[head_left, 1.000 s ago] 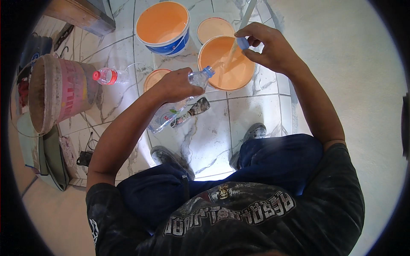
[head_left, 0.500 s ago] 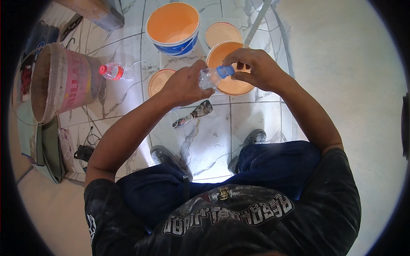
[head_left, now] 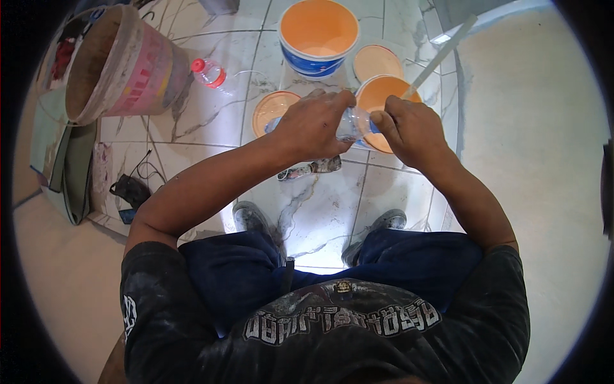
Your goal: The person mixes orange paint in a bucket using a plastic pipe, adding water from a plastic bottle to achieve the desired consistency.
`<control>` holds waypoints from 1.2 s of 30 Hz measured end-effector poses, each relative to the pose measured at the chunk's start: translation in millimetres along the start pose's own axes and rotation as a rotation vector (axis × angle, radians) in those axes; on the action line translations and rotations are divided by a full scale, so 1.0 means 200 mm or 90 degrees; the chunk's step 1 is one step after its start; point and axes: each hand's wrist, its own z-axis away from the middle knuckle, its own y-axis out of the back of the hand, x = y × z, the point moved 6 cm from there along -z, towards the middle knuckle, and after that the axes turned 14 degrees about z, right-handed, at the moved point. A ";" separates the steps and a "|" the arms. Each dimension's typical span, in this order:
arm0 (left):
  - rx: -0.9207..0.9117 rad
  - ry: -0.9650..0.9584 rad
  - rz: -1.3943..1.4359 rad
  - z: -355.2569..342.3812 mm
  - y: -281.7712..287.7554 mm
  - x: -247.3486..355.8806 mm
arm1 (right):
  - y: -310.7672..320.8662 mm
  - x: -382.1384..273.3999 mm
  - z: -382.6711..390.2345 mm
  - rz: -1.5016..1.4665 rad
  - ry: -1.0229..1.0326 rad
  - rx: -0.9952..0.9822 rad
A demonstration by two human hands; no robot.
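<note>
My left hand (head_left: pixel 313 125) is wrapped around a clear plastic bottle (head_left: pixel 350 125) lying on its side in the air, its neck to the right. Fingers of my right hand (head_left: pixel 414 133) are closed over the blue cap (head_left: pixel 373 127), covering most of it. Beneath both hands stands a small bucket (head_left: pixel 378 89) with an orange inside, partly hidden, and a pale stick (head_left: pixel 444 56) slants up from it. A paint-smeared putty knife (head_left: pixel 320 168) lies on the tiles below my left hand.
Farther off stand a larger blue-and-white bucket (head_left: pixel 313 63) and a round lid (head_left: pixel 378 63); another lid (head_left: pixel 265 114) is by my left wrist. A red-capped bottle (head_left: pixel 210 74) lies left, beside a big dirty pink bucket (head_left: pixel 144 73). My shoes (head_left: pixel 251 217) rest on the tiles.
The view has shifted, so the buckets and floor items appear farther right and higher. My right hand has turned, its fingers now folded over the cap instead of pinching it with fingertips.
</note>
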 end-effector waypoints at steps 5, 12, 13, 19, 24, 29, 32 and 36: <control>-0.001 -0.023 0.058 0.02 0.05 0.02 | 0.13 -0.10 -0.03 0.009 0.124 0.163; 0.155 -0.015 0.005 0.03 0.15 -0.11 | 0.06 0.03 -0.20 -0.084 -0.047 0.096; 0.153 -0.013 0.009 0.04 0.19 -0.12 | 0.09 0.18 -0.19 -0.048 0.019 0.223; 0.149 0.125 0.435 0.15 0.42 -0.54 | 0.08 0.90 -0.10 -0.267 -0.462 0.187; 0.126 0.182 0.502 0.29 0.46 -0.69 | -0.21 0.93 -0.29 -0.534 -0.415 0.067; 0.168 0.176 0.477 0.44 0.51 -0.83 | -0.23 0.89 -0.32 -0.531 -0.252 0.022; 0.177 0.216 0.394 0.61 0.59 -0.95 | -0.10 0.76 -0.18 -0.462 -0.197 -0.064; 0.207 0.234 0.403 0.66 0.68 -1.04 | -0.06 0.83 -0.10 -0.408 -0.175 -0.051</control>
